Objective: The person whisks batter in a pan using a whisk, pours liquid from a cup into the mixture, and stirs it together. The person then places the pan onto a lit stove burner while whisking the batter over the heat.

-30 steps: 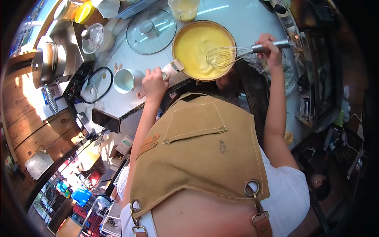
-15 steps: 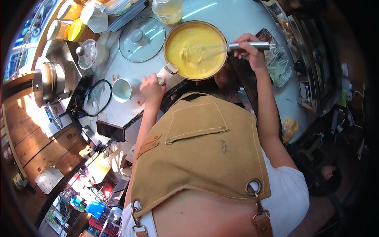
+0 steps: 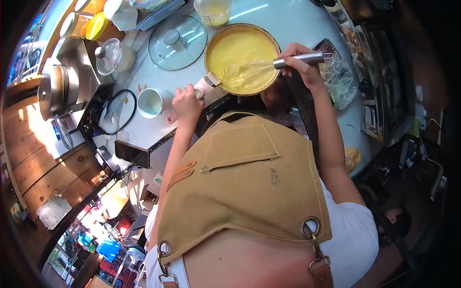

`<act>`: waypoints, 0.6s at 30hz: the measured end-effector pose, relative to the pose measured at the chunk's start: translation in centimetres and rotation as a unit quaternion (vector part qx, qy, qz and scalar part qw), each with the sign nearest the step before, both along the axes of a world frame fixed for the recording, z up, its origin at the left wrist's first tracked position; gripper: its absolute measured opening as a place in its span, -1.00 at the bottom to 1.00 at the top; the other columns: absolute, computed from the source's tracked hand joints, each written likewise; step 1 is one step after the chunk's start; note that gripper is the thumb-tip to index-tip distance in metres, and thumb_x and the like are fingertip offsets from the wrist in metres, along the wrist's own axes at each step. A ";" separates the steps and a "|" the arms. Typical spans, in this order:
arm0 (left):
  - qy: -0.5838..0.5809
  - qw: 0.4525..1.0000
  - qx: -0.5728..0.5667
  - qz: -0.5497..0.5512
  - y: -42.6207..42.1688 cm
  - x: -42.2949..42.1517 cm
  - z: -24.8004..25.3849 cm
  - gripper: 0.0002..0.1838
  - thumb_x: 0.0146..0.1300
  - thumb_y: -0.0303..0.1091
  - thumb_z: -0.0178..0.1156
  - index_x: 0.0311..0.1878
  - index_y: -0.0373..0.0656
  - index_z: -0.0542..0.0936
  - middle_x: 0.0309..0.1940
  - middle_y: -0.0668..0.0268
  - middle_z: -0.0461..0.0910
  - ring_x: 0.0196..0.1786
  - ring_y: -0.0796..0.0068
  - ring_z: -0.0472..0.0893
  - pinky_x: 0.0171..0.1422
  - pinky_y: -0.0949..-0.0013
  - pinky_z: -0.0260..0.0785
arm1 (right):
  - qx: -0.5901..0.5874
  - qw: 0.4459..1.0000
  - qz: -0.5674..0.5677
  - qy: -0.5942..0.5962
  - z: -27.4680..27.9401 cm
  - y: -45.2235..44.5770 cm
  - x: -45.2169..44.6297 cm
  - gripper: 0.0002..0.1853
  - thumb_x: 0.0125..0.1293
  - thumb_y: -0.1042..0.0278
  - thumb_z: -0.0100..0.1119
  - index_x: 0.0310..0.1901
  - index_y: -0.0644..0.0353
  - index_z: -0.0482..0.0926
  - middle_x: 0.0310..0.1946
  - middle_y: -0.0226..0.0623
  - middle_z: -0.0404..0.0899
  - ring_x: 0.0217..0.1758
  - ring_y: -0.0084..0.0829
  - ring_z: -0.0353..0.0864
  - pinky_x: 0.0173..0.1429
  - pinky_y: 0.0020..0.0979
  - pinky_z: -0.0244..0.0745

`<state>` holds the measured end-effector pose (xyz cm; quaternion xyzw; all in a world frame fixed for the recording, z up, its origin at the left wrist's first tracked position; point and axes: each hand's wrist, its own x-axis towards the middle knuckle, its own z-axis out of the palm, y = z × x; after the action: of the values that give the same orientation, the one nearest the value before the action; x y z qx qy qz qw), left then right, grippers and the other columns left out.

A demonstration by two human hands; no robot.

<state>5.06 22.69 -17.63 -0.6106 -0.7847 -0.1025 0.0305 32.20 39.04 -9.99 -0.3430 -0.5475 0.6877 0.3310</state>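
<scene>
A round pan [image 3: 208,46] filled with thick yellow custard-like mixture [image 3: 240,50] sits on the counter in front of me. My left hand [image 3: 188,103] is closed around the pan's pale pink handle [image 3: 206,84]. My right hand [image 3: 302,66] grips the metal handle of a whisk [image 3: 307,58] at the pan's right side. The whisk's wires slant down-left into the mixture, their ends partly sunk and smeared by motion. Just left of my left hand stands a white mug [image 3: 150,103] with some pale contents.
A glass lid [image 3: 177,43] lies left of the pan, and a measuring jug [image 3: 213,12] stands behind it. Lidded jars [image 3: 97,26] and a tub [image 3: 115,56] are at the far left. A phone [image 3: 132,153] leans by the counter edge. Plastic wrap [image 3: 340,82] lies right.
The whisk's wires have swept toward the pan's lower left, and its handle tilts more. The ridges in the mixture have shifted. My left hand keeps its hold on the pan handle.
</scene>
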 end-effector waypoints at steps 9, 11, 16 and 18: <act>-0.004 1.000 -0.019 0.006 0.0 0.1 0.3 -0.86 -0.25 -0.41 0.19 -0.59 -0.15 0.41 -0.63 0.27 0.50 -0.46 0.25 0.48 -0.49 0.26 0.36 | 0.036 0.998 -0.055 0.005 1.0 -0.3 -0.1 -0.95 0.08 0.48 0.07 -0.48 0.24 0.46 -0.54 -0.34 0.43 -0.64 -0.57 0.42 -0.61 -0.62 0.24; -0.007 1.000 -0.023 0.012 0.1 0.1 0.4 -0.86 -0.24 -0.40 0.19 -0.59 -0.15 0.42 -0.62 0.27 0.51 -0.45 0.25 0.49 -0.48 0.26 0.37 | 0.031 0.999 -0.008 -0.017 1.3 0.3 2.0 -0.95 0.09 0.48 0.09 -0.46 0.24 0.46 -0.53 -0.34 0.44 -0.61 -0.57 0.44 -0.59 -0.62 0.25; -0.046 0.997 -0.049 0.026 -0.2 0.4 1.4 -0.80 -0.14 -0.26 0.22 -0.52 -0.16 0.50 -0.65 0.18 0.49 -0.46 0.17 0.50 -0.45 0.18 0.36 | 0.015 0.999 -0.028 -0.015 1.8 -1.3 -1.0 -0.95 0.05 0.55 0.07 -0.51 0.21 0.43 -0.59 -0.34 0.51 -0.67 -0.66 0.40 -0.61 -0.66 0.26; -0.051 0.996 -0.054 0.040 -0.1 0.7 1.9 -0.80 -0.14 -0.25 0.22 -0.52 -0.16 0.50 -0.65 0.17 0.49 -0.46 0.17 0.50 -0.44 0.17 0.36 | 0.035 0.997 -0.063 -0.005 2.0 -1.1 -0.9 -0.95 0.04 0.56 0.06 -0.52 0.21 0.43 -0.60 -0.35 0.50 -0.67 -0.66 0.40 -0.60 -0.66 0.27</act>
<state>5.74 22.62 -15.69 -0.5731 -0.8136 -0.0900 -0.0386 31.26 37.91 -8.01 -0.3687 -0.5499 0.6444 0.3826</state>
